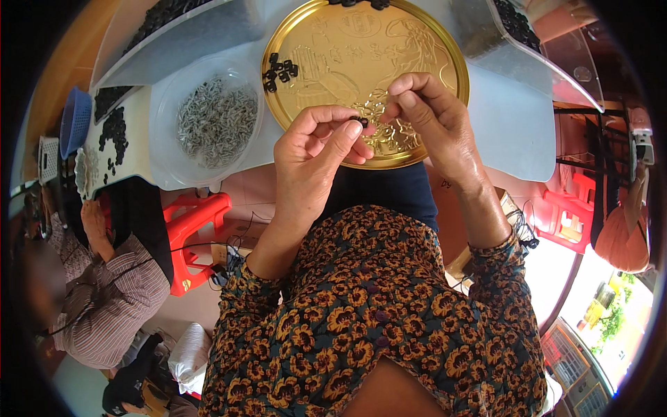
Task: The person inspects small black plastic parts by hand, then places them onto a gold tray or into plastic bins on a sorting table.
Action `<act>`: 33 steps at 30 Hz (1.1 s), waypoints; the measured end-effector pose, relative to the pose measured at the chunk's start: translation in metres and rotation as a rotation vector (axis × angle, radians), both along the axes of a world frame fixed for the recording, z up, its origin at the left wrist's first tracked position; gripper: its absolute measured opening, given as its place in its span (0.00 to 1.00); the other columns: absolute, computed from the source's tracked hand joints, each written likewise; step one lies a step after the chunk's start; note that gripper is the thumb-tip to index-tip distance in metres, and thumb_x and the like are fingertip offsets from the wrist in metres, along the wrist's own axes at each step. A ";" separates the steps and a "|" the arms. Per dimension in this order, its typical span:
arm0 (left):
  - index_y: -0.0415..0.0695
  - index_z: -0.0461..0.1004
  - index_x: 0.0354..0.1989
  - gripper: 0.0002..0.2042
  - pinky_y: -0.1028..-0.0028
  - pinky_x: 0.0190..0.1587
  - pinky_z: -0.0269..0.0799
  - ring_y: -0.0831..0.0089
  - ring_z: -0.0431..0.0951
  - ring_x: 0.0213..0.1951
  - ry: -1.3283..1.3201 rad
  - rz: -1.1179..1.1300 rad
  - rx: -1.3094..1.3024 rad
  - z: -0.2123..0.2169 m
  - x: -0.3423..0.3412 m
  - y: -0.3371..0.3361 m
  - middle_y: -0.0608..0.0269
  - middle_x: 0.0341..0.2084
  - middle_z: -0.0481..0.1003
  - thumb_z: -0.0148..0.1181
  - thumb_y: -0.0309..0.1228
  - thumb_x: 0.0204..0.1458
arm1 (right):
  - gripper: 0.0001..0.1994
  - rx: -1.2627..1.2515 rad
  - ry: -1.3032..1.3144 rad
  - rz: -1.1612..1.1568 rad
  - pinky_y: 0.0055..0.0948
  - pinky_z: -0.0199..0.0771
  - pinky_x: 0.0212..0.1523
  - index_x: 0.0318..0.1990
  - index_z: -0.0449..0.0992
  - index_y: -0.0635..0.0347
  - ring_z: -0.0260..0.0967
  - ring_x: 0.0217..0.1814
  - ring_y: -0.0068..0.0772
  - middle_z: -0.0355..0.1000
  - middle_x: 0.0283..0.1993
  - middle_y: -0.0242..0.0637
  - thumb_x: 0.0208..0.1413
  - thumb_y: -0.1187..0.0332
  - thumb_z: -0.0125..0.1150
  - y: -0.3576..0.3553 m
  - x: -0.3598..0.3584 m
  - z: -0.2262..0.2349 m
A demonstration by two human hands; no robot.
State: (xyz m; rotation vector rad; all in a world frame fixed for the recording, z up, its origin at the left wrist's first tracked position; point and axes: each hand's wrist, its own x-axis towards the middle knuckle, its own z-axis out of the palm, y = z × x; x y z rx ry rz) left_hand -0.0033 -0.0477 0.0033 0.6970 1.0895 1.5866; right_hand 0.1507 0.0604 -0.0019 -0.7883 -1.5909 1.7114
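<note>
My left hand [316, 149] pinches a small black piece [359, 121] between thumb and fingertips, above the near edge of a round gold tray [326, 35]. Just to its right, my right hand [439, 121] is closed with thumb and forefinger together. Whatever those fingertips hold, if anything, is too small to make out. Beneath the hands, small shiny metal pieces [379, 111] lie in a loose patch on the tray. At the tray's left side sits a cluster of small black pieces [279, 71].
Left of the tray, a clear round tub [163, 118] holds many small silvery metal parts [217, 121]. Clear bins [187, 52] with black pieces stand far left and far right [549, 66]. A co-worker's hand [94, 221] is at lower left, near a red stool [191, 236].
</note>
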 end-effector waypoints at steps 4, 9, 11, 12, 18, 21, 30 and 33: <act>0.35 0.72 0.45 0.09 0.78 0.33 0.74 0.75 0.77 0.30 0.099 0.007 0.005 -0.001 0.002 0.003 0.56 0.34 0.77 0.58 0.23 0.57 | 0.09 -0.047 0.084 0.006 0.21 0.71 0.45 0.46 0.73 0.64 0.68 0.39 0.18 0.71 0.35 0.31 0.65 0.68 0.51 -0.007 -0.003 0.000; 0.36 0.72 0.45 0.09 0.79 0.33 0.73 0.77 0.76 0.31 0.132 -0.001 0.028 -0.004 0.000 0.005 0.61 0.34 0.76 0.58 0.22 0.56 | 0.08 -0.045 0.109 0.043 0.20 0.71 0.43 0.45 0.74 0.64 0.68 0.38 0.19 0.72 0.36 0.30 0.64 0.69 0.54 -0.009 -0.004 0.002; 0.35 0.71 0.44 0.08 0.82 0.34 0.73 0.80 0.76 0.31 0.146 -0.007 0.027 -0.004 -0.001 0.006 0.61 0.34 0.76 0.56 0.20 0.57 | 0.08 -0.073 0.120 0.057 0.20 0.71 0.43 0.45 0.74 0.64 0.69 0.38 0.19 0.72 0.36 0.30 0.63 0.70 0.54 -0.012 -0.005 0.002; 0.35 0.71 0.44 0.08 0.82 0.34 0.73 0.80 0.76 0.31 0.145 -0.008 0.026 -0.003 0.000 0.007 0.61 0.34 0.76 0.56 0.20 0.57 | 0.08 -0.056 0.116 0.031 0.20 0.72 0.43 0.45 0.74 0.65 0.69 0.38 0.18 0.73 0.37 0.30 0.62 0.70 0.55 -0.014 -0.006 0.002; 0.35 0.71 0.44 0.08 0.81 0.35 0.75 0.79 0.77 0.34 0.127 -0.004 -0.067 0.007 -0.001 0.007 0.61 0.35 0.76 0.55 0.20 0.57 | 0.09 -0.093 0.053 -0.083 0.19 0.72 0.41 0.46 0.76 0.65 0.70 0.38 0.17 0.74 0.36 0.31 0.61 0.71 0.58 -0.021 -0.009 0.006; 0.34 0.71 0.45 0.08 0.80 0.36 0.75 0.79 0.77 0.33 0.142 -0.025 -0.050 0.006 -0.002 0.006 0.60 0.35 0.76 0.54 0.20 0.58 | 0.10 -0.113 0.043 -0.076 0.18 0.72 0.41 0.45 0.76 0.65 0.70 0.38 0.17 0.75 0.35 0.30 0.60 0.70 0.58 -0.019 -0.007 0.004; 0.34 0.71 0.47 0.10 0.81 0.38 0.74 0.80 0.75 0.32 0.161 -0.015 0.013 0.005 -0.002 0.007 0.62 0.32 0.74 0.54 0.19 0.58 | 0.09 -0.319 0.279 -0.008 0.21 0.73 0.41 0.45 0.74 0.63 0.70 0.36 0.18 0.74 0.34 0.30 0.60 0.71 0.58 -0.019 -0.012 -0.006; 0.34 0.71 0.48 0.10 0.81 0.37 0.73 0.81 0.74 0.32 0.161 -0.015 0.016 0.007 -0.001 0.007 0.62 0.33 0.74 0.54 0.19 0.57 | 0.09 -0.367 0.338 -0.040 0.20 0.73 0.41 0.46 0.74 0.62 0.70 0.37 0.18 0.74 0.35 0.30 0.59 0.72 0.59 -0.020 -0.014 -0.007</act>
